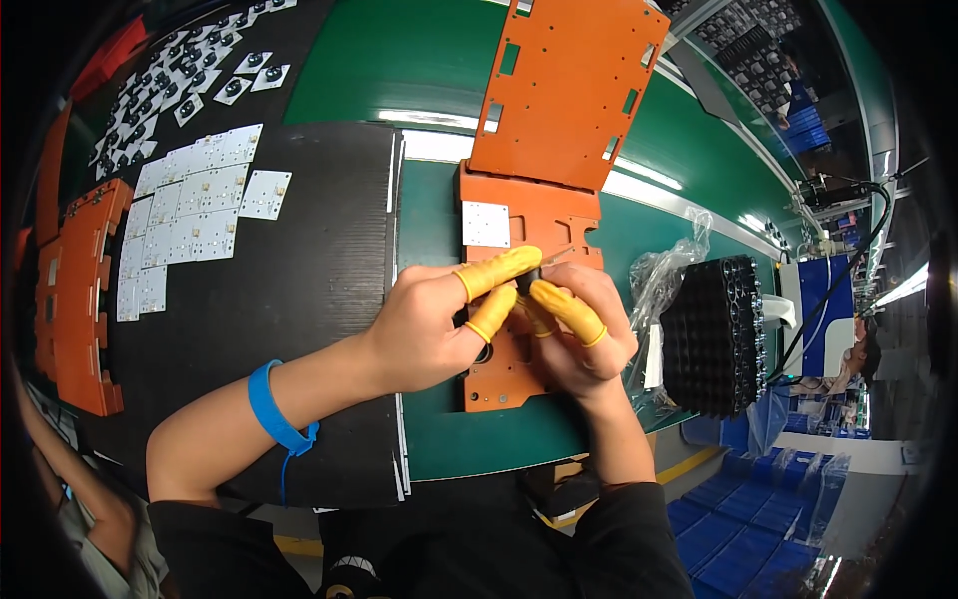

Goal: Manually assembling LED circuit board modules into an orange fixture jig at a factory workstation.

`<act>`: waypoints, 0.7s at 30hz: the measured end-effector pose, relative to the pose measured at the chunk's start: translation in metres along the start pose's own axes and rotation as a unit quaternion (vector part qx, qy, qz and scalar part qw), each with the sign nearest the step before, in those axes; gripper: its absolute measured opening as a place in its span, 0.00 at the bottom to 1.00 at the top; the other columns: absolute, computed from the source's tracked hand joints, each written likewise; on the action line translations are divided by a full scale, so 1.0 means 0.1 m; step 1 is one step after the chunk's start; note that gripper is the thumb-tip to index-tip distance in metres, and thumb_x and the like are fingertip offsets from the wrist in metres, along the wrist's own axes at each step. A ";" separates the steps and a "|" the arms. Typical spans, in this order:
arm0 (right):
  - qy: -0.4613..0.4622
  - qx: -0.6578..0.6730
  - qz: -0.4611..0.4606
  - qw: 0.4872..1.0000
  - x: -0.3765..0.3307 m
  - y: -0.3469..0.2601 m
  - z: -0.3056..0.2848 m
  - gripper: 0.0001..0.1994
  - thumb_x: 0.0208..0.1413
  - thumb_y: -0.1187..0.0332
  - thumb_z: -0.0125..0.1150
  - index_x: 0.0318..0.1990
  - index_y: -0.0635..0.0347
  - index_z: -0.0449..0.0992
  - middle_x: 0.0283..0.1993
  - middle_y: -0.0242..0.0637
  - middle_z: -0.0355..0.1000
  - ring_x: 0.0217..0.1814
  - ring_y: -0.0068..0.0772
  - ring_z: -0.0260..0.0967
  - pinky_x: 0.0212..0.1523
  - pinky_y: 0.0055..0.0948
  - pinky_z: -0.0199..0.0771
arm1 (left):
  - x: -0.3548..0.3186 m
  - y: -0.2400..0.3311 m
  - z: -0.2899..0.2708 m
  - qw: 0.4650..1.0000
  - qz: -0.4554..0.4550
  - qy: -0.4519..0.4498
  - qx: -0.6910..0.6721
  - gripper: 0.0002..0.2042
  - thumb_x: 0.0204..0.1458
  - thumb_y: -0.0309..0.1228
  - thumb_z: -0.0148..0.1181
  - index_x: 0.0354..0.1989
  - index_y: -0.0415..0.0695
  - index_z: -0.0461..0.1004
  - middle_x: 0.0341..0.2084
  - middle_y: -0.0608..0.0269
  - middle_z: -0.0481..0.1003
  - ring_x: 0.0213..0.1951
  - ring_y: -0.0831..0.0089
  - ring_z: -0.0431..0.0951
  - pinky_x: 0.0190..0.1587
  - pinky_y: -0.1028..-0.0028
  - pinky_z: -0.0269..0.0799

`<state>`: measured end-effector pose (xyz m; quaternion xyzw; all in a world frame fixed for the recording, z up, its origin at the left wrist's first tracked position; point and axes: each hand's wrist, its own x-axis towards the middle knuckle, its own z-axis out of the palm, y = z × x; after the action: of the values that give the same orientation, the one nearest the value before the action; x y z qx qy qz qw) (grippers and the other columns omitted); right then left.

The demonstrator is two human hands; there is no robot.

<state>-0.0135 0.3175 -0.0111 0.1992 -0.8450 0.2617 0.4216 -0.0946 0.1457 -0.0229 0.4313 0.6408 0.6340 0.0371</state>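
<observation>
My left hand [427,317], with yellow finger cots and a blue wrist strap [269,404], pinches a small dark cylindrical part [528,281] between thumb and forefinger. Against the same part press the cot-covered fingers of my right hand [591,334]. A thin pointed sliver [561,254] sticks out by the right fingers; its kind is unclear. Both hands hover over an orange fixture [489,394], whose hinged orange lid [569,90] stands swung back. On the fixture, beyond my left fingertips, a white square circuit board [486,226] lies flat. My hands cover the fixture's middle.
Left, a black mat [319,250] bears white circuit boards [195,215] and several boards with black parts [185,85]. Another orange fixture [80,299] stands far left. Right are stacked black trays [704,339] and a clear plastic bag [664,272]. Another person's arm [95,489] shows lower left.
</observation>
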 end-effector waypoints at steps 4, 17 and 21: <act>-0.014 0.000 -0.002 1.000 -0.03 0.00 -0.02 0.17 0.36 0.83 0.69 0.39 0.72 0.78 0.41 0.48 0.77 0.38 0.47 0.76 0.39 0.35 0.78 | 0.03 0.05 -0.02 0.999 -0.027 -0.018 -0.024 0.20 0.48 0.20 0.65 0.52 0.32 0.74 0.34 0.48 0.80 0.32 0.69 0.83 0.35 0.76 0.77; -0.054 0.466 0.408 0.783 -0.03 0.02 -0.12 0.35 0.54 0.78 0.64 0.68 0.63 0.54 0.44 0.39 0.69 0.45 0.25 0.69 0.45 0.27 0.74 | 0.01 0.09 0.00 0.963 -0.133 -0.025 -0.234 0.19 0.50 0.16 0.61 0.52 0.35 0.69 0.41 0.54 0.78 0.41 0.72 0.81 0.44 0.75 0.79; -0.129 0.490 0.471 0.722 0.08 0.08 -0.23 0.32 0.55 0.79 0.62 0.67 0.63 0.56 0.39 0.35 0.70 0.40 0.23 0.70 0.40 0.23 0.76 | 0.04 0.02 -0.06 0.994 0.022 -0.101 -0.041 0.16 0.48 0.17 0.62 0.47 0.35 0.73 0.34 0.54 0.79 0.31 0.70 0.82 0.35 0.72 0.80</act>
<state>-0.0084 0.3365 0.0053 -0.0134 -0.6306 0.7756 -0.0256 -0.1001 0.1428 -0.0178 0.5055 0.5973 0.6136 0.1058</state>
